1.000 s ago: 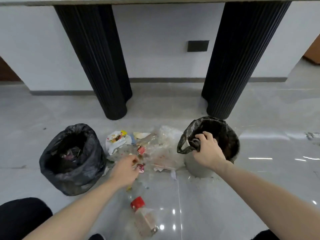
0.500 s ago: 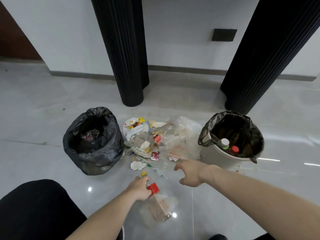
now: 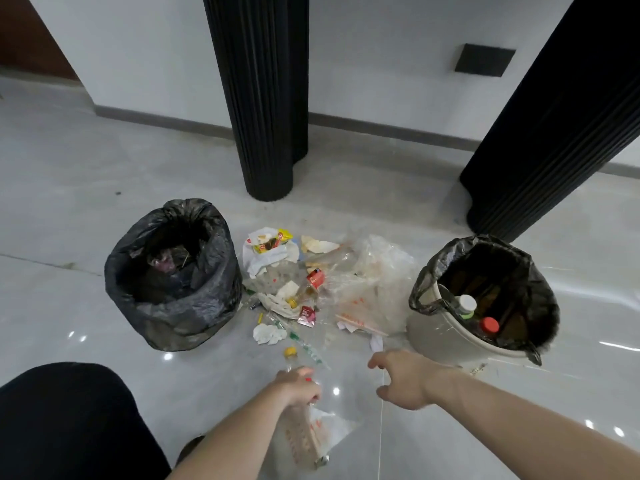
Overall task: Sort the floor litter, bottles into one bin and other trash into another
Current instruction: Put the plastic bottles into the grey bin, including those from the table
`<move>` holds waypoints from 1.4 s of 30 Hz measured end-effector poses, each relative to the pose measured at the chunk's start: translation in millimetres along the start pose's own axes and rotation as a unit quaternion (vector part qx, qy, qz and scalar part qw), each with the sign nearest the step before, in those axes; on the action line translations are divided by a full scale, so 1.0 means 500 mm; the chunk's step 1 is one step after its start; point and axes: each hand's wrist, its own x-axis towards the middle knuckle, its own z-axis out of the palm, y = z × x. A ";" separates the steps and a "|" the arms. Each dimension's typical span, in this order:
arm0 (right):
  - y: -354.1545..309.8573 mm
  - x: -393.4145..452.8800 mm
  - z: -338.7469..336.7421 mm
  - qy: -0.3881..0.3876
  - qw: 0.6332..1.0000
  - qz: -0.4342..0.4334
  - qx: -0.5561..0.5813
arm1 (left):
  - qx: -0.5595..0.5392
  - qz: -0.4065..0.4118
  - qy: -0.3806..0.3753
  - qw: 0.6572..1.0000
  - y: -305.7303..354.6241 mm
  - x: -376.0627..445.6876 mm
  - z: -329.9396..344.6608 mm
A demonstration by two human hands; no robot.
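Gripping a clear bottle (image 3: 304, 434) near its neck, left hand (image 3: 298, 388) closed around it low over bare floor (image 3: 104, 174), just short of the litter pile (image 3: 311, 289). Right hand (image 3: 405, 379) empty, fingers loosely spread, near the rim of the right bin (image 3: 485, 299) with bottles inside. Left bin (image 3: 173, 275) beside the pile's other edge, open tile all round.

The left hand (image 3: 298, 386) covers the neck of a clear bottle (image 3: 303, 434), hiding its cap but for a red sliver. Inside the left bin (image 3: 173, 275) the contents are too dark to identify — only a purplish scrap shows. Both black pillars (image 3: 266, 98) run off the top edge — their tops unseen.
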 end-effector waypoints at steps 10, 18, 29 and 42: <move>0.002 -0.018 -0.021 0.007 1.000 0.018 0.003 | -0.026 0.140 0.057 0.988 0.079 -0.111 -0.040; -0.007 -0.093 -0.080 0.071 0.996 0.039 0.040 | 0.062 0.320 0.124 0.937 0.177 -0.269 -0.158; -0.015 -0.262 -0.179 0.173 0.966 0.058 0.182 | 0.130 0.438 0.236 0.858 0.240 -0.516 -0.313; -0.074 -0.357 -0.387 0.447 0.873 -0.022 0.197 | 0.103 0.520 0.325 0.783 0.359 -0.675 -0.468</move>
